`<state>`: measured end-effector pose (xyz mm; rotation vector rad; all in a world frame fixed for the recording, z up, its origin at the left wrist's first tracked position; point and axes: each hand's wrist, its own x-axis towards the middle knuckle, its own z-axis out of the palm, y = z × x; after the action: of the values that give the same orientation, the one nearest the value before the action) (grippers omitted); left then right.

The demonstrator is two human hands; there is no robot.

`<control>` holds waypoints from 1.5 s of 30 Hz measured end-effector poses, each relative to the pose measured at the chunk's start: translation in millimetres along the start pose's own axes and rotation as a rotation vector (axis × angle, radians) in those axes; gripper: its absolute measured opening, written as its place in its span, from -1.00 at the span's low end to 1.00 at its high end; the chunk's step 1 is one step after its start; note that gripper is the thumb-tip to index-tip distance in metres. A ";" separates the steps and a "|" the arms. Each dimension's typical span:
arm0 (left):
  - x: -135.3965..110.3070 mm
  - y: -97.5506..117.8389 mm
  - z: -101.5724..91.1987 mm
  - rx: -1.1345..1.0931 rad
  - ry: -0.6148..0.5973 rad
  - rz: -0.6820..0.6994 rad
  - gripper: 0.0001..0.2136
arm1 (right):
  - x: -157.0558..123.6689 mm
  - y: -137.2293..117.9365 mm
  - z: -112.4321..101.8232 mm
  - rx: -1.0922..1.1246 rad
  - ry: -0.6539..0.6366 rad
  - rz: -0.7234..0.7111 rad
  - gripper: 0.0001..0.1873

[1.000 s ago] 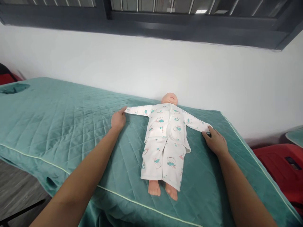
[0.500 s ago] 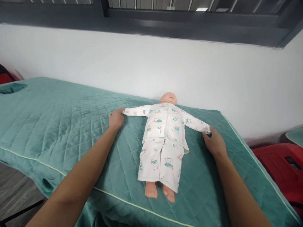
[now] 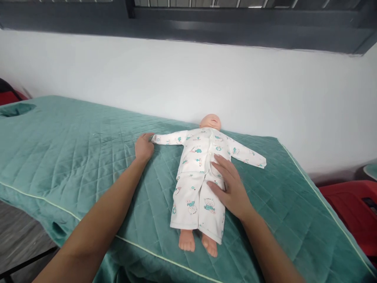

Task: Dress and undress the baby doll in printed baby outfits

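Note:
A baby doll (image 3: 210, 121) lies on its back, arms spread, on a green quilted cover. It wears a white printed long-sleeved top (image 3: 194, 151) and matching trousers (image 3: 185, 200), with bare feet showing below. My left hand (image 3: 144, 146) is closed on the cuff of the sleeve at the left of the picture. My right hand (image 3: 231, 184) has its fingers apart over the lower front of the top and the trouser waist; whether it touches the cloth I cannot tell. The sleeve at the right (image 3: 249, 156) lies stretched out on the cover, with no hand on it.
The green quilted cover (image 3: 88, 149) spreads over a bed with a hole at its far left end. Behind stands a white wall (image 3: 165, 78) under a dark window frame (image 3: 206, 29). A red plastic object (image 3: 350, 208) is beside the bed at the right.
My right hand has let go of the right-hand sleeve cuff and moved left over the doll's middle, its fingers now spread. My left hand stays at the other cuff.

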<state>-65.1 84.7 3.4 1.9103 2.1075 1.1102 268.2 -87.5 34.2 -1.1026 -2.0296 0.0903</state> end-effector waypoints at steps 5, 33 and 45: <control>-29.1 34.6 -12.1 -0.154 0.146 0.233 -0.65 | 0.0 3.0 -2.7 -0.050 0.139 0.007 -0.69; -124.0 131.2 -26.3 -0.211 -0.043 1.083 -0.84 | 4.1 -11.2 -3.2 -0.023 0.124 0.005 -0.45; -118.0 125.4 -21.9 -0.630 -0.124 0.822 -0.81 | 10.2 -15.2 -6.8 0.011 -0.019 0.007 -0.66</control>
<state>53.1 -36.2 42.7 2.3924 0.7010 1.4650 259.6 -91.4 51.3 -1.1056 -2.0404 0.1160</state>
